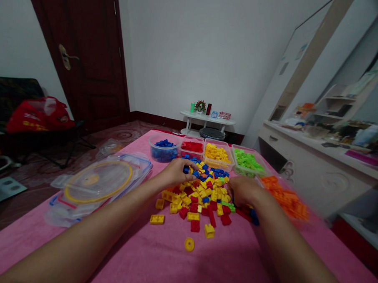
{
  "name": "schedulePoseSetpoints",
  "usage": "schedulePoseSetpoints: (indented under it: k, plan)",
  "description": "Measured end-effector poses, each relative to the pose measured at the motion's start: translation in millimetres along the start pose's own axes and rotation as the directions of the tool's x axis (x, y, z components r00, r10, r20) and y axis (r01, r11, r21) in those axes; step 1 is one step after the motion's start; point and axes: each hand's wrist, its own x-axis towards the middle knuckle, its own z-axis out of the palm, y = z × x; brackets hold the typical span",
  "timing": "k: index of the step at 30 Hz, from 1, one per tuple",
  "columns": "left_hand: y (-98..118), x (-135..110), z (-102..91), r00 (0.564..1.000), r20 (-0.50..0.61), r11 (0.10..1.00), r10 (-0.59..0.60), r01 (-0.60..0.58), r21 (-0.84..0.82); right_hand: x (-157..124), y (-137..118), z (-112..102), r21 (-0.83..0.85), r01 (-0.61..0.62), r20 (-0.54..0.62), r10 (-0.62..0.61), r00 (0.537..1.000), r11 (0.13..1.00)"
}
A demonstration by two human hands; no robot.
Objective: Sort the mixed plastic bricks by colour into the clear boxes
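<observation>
Brick pile (207,195): yellow, red, blue and green pieces, loose on the pink-covered table (156,259), centre of the frame.
Left hand (179,170): closed around a blue brick (186,170) at the pile's far left side, mid-frame.
Right hand (243,190): curled at the pile's right edge; cannot tell whether it grasps anything.
Sorted colours: round blue tub (153,149), then red box (192,157), yellow box (219,164), green box (245,171) behind the pile; orange bricks (283,198) right of centre.
Clear lids (98,183): stacked, left of centre.
</observation>
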Motion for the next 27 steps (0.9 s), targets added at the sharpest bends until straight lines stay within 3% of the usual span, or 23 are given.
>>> schedulePoseSetpoints:
  k: [7, 9, 12, 14, 16, 18, 20, 24, 27]
  plan:
    - [-4, 0, 4.9, 0.998, 0.047, 0.999, 0.051, -0.05, -0.021, -7, -6, -10, -0.019, -0.061, 0.008, 0.062, 0.998, 0.998]
    - [-4, 1, 6.1, 0.998, 0.039, 0.994, 0.041, -0.037, -0.103, -7, -7, -11, -0.01, -0.061, 0.029, 0.061, 0.998, 0.998]
    - [0, 1, 6.2, 0.997, 0.07, 0.931, -0.02, 0.044, -0.361, -3, -4, -7, 0.002, -0.039, 0.049, 0.039, 0.998, 0.999]
    - [5, -1, 4.8, 0.984, 0.133, 0.814, -0.118, 0.172, -0.554, 1, 0, -2, 0.008, -0.015, 0.055, 0.015, 0.998, 1.0]
    - [11, -3, 3.0, 0.953, 0.234, 0.63, -0.193, 0.303, -0.715, 4, 5, 1, 0.012, 0.005, 0.035, -0.006, 0.999, 1.0]
    - [15, -4, 2.0, 0.917, 0.346, 0.43, -0.197, 0.398, -0.81, 4, 10, 1, 0.012, 0.009, -0.033, -0.009, 0.999, 1.0]
    - [19, -5, 2.7, 0.881, 0.436, 0.288, -0.184, 0.472, -0.833, 1, 12, -5, 0.041, 0.017, -0.138, -0.011, 0.99, 0.999]
    - [24, -7, 8.9, 0.792, 0.589, 0.165, -0.161, 0.61, -0.775, -13, -1, -24, 0.246, 0.195, -0.379, -0.091, 0.921, 0.949]
    - [28, -9, 13.9, 0.764, 0.644, 0.104, -0.034, 0.644, -0.758, -23, -22, -34, 0.412, 0.427, -0.549, -0.154, 0.821, 0.805]
